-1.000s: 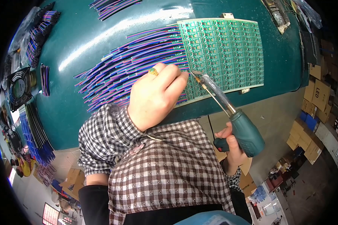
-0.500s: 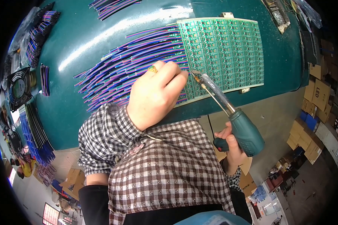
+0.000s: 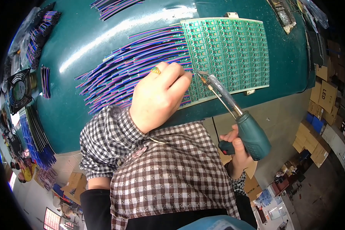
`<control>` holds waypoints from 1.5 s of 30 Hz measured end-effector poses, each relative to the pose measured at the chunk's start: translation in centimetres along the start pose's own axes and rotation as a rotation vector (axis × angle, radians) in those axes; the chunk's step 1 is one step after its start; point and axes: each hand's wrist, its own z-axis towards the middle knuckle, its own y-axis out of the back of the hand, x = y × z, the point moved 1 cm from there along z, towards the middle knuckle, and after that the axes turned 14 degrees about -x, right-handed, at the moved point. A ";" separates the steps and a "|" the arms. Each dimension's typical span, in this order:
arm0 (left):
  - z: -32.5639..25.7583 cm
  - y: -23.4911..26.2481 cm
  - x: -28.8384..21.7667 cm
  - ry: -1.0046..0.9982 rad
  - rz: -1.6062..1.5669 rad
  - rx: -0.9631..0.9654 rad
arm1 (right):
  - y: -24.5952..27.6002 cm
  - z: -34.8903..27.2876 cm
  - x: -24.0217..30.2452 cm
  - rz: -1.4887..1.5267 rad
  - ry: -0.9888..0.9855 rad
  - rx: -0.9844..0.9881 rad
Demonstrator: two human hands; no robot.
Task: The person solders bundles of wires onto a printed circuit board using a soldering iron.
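Observation:
A panel of green circuit boards (image 3: 232, 50) lies on the bench, with rows of blue, red and black wires (image 3: 142, 53) running off its left part. My left hand (image 3: 161, 92), with a ring on one finger, rests over the lower wires. Its fingers are pinched on a wire at the seam with the panel; the palm hides most of that wire. Gripped by its handle in my right hand (image 3: 239, 153) is a dark green soldering gun (image 3: 253, 134). The gun's tip slants up and left onto the panel, just right of my left fingertips, and a thin metal tube runs alongside its barrel.
Green matting covers the bench (image 3: 92, 34). Left of the wires lie a small wire bundle (image 3: 45, 82), a black fan (image 3: 20, 91) and a hanging bunch of blue and black wires (image 3: 36, 138). A soiled metal tray (image 3: 283, 17) sits far right. Cardboard boxes (image 3: 326, 96) stand beyond the bench.
The soldering gun has shifted slightly right, its tip drawing a little away from my left fingertips. My left hand stays in place on the wires.

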 end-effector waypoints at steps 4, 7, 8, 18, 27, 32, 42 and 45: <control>0.2 0.0 -0.1 -0.006 0.003 0.006 | -0.9 -0.1 1.2 0.027 -0.075 -0.029; 0.1 0.1 -0.1 -0.003 0.008 0.007 | -0.7 -0.1 1.1 0.021 -0.061 -0.004; 0.0 0.1 0.0 0.000 0.011 0.006 | -0.6 -0.1 0.8 0.021 -0.061 0.001; 0.0 0.1 0.0 -0.004 -0.003 0.007 | -0.1 0.0 0.3 -0.010 0.013 0.032; 0.1 0.0 -0.1 -0.005 0.003 0.010 | -0.4 -0.1 0.4 0.002 -0.004 0.022; 0.0 0.1 -0.1 -0.003 0.011 0.011 | -0.1 -0.2 0.0 -0.025 0.017 0.007; 0.0 0.1 0.0 -0.009 0.009 0.006 | -0.3 0.0 0.6 -0.011 0.028 0.000; 0.0 0.0 -0.1 -0.002 0.006 0.010 | -0.8 0.0 1.3 0.032 -0.040 -0.032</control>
